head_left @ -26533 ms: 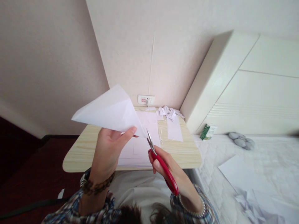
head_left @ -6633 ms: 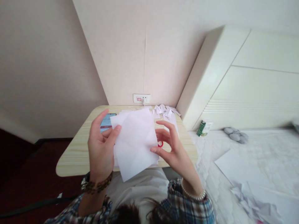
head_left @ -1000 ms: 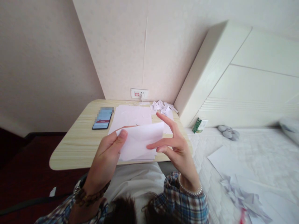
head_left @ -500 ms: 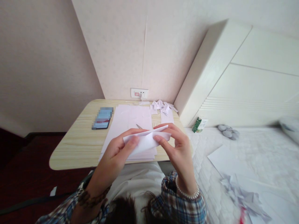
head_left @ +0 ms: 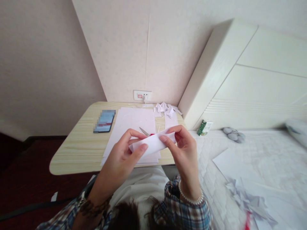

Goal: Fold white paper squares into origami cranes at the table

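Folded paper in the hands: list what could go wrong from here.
The folded paper may crease crookedly: the left hand and right hand pinch it, apparently above the table. The scissors lie just beyond, pointed end bare, so the left hand could brush them.

This place looks like a bedroom: a cream panelled headboard (head_left: 261,83) stands at the upper right of the frame, and a white quilted mattress (head_left: 271,153) lies at the lower right.
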Action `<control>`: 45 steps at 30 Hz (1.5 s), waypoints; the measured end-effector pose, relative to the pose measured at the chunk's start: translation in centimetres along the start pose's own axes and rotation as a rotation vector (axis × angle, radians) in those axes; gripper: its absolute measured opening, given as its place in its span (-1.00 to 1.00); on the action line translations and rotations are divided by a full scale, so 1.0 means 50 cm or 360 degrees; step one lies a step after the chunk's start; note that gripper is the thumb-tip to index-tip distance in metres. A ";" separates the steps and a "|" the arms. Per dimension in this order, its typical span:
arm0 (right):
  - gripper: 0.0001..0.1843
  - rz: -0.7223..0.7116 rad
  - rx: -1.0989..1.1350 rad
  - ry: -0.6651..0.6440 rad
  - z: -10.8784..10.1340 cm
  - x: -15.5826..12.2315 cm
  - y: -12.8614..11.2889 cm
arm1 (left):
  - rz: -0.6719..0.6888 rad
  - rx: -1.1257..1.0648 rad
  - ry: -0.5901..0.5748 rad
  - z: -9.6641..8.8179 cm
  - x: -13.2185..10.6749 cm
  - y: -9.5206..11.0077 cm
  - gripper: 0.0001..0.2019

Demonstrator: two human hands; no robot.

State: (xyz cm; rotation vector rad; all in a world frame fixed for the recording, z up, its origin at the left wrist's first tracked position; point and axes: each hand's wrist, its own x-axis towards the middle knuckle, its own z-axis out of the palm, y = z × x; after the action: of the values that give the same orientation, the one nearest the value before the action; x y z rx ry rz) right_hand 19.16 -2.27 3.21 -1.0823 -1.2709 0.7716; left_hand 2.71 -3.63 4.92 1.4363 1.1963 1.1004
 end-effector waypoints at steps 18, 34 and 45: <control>-0.90 0.0209 0.0190 -0.0054 -0.014 0.000 0.003 | -0.0062 0.0037 -0.0206 -0.014 0.010 -0.009 -0.89; -0.92 0.0079 -0.0153 -0.0215 -0.017 0.004 -0.001 | 0.0021 0.0346 -0.0363 -0.024 0.023 -0.025 -0.75; -0.85 0.0196 -0.0081 -0.0422 -0.026 0.007 0.003 | 0.0122 0.0526 -0.0112 -0.029 0.022 -0.028 -0.76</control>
State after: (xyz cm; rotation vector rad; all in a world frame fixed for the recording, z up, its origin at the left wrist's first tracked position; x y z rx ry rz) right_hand 20.51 -2.18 3.26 -1.1346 -1.4630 1.0063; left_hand 1.23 -2.24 3.84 1.7696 1.3259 0.9235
